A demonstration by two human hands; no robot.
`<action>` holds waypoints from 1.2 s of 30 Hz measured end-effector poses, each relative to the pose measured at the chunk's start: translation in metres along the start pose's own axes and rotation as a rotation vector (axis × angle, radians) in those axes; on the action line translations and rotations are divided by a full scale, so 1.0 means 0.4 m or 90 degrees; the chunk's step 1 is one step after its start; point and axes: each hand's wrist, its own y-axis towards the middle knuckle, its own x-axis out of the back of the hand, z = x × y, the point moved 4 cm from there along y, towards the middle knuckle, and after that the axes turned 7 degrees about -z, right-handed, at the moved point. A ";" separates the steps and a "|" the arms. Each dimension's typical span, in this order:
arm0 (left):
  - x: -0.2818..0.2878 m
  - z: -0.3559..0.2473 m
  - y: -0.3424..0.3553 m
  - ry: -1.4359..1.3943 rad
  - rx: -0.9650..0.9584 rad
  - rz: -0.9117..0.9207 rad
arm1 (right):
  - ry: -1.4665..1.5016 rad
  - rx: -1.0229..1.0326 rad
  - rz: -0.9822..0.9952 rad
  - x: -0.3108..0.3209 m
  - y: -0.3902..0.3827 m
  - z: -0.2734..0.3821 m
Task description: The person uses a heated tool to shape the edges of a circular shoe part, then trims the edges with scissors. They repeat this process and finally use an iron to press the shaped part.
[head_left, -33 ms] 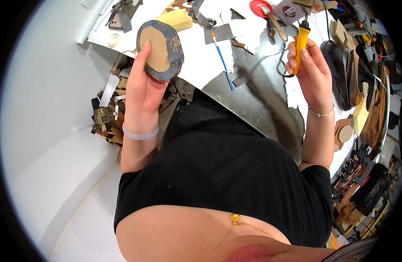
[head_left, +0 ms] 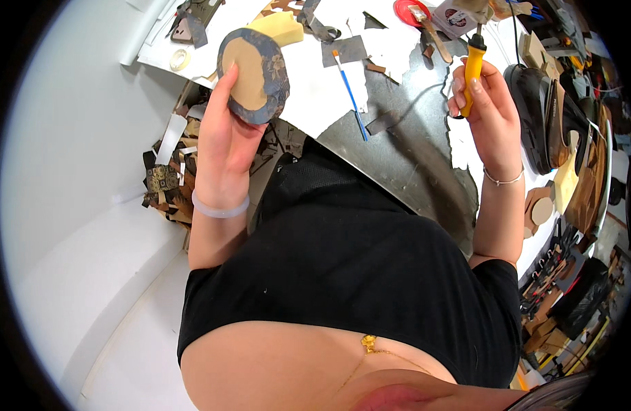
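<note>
My left hand (head_left: 228,133) grips an oval piece (head_left: 245,74) at its lower edge, the thumb pressed on its tan middle. Dark blue patterned material surrounds the tan part and forms a wide border. In my right hand (head_left: 490,103), raised over the right part of the table, is a yellow-handled soldering iron (head_left: 473,75) with a black collar. It points upward, held between thumb and fingers. The iron and the oval piece are well apart. A blue paintbrush (head_left: 351,96) with an orange tip lies on the table between my hands.
White sheets and a grey metal plate (head_left: 425,171) cover the table (head_left: 315,113). Farther back are a yellow sponge block (head_left: 280,27), a tape roll (head_left: 180,59), a red lid (head_left: 406,12) and a flat brush (head_left: 435,38). Dark curved pieces (head_left: 535,116) stand at right; scraps (head_left: 166,171) fill the left side.
The oval piece has shifted very slightly up and turned a little. The cord loop seen beside my right hand now shows less. Both grips stay the same.
</note>
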 end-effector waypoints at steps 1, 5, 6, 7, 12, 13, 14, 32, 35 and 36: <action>-0.003 0.004 -0.003 0.011 0.005 -0.005 | -0.086 0.027 0.002 -0.006 -0.009 -0.004; -0.040 0.014 -0.021 0.042 0.012 -0.006 | -0.350 0.168 0.016 -0.064 -0.050 0.005; -0.041 0.018 -0.022 0.050 0.015 -0.009 | -0.402 0.203 0.033 -0.079 -0.061 0.009; -0.043 0.021 -0.023 0.034 0.025 0.008 | -0.395 0.173 0.021 -0.091 -0.071 0.011; -0.046 0.033 -0.025 -0.001 0.058 0.050 | -0.519 0.262 0.021 -0.135 -0.094 0.034; -0.046 0.034 -0.025 -0.004 0.063 0.050 | -0.521 0.270 0.024 -0.138 -0.096 0.036; -0.047 0.036 -0.026 -0.006 0.070 0.052 | -0.522 0.278 0.028 -0.141 -0.098 0.036; -0.096 0.029 -0.067 0.086 -0.056 -0.002 | -0.539 0.250 0.016 -0.136 -0.114 0.053; -0.076 0.030 -0.057 0.096 -0.038 -0.013 | -0.564 0.292 0.017 -0.137 -0.119 0.063; -0.077 0.030 -0.056 0.097 -0.043 -0.022 | -0.573 0.299 0.017 -0.136 -0.120 0.065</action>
